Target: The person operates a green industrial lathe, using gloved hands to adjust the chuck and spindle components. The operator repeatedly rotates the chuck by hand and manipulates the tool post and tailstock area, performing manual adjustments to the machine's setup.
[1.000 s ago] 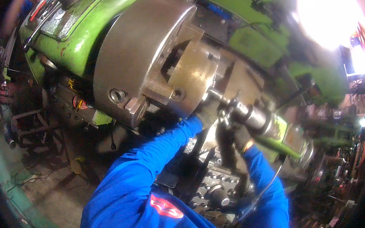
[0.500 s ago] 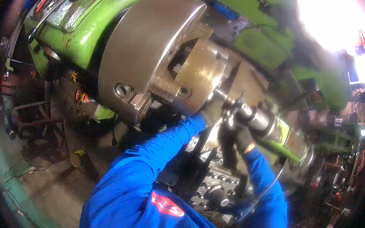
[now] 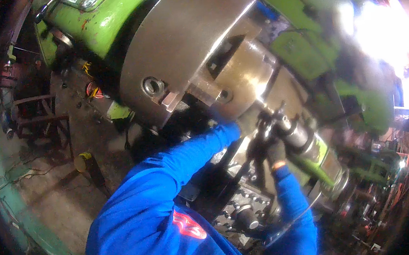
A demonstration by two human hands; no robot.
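A large steel lathe chuck (image 3: 179,39) grips a round, brass-toned metal workpiece (image 3: 250,72) in its jaws. A thin shiny rod (image 3: 264,106) reaches from the workpiece face toward a cylindrical tailstock holder (image 3: 296,136). My left hand (image 3: 246,123), past its blue cuff, is just below the workpiece face; its fingers are blurred and mostly hidden. In a dark glove, my right hand (image 3: 276,152) is curled at shiny metal parts (image 3: 265,125) beside the holder. Exactly which part its fingers hold is blurred.
Behind the chuck stands the green headstock (image 3: 93,33). Under my forearms is the tool post (image 3: 244,214) with several bolts. A green tailstock lever (image 3: 314,172) lies right of my right hand. A dark metal stand (image 3: 40,115) is on the floor at left.
The view has shifted, so the chuck and workpiece appear farther right and slightly lower. Both hands stay close to the rod and holder, with little visible movement relative to them.
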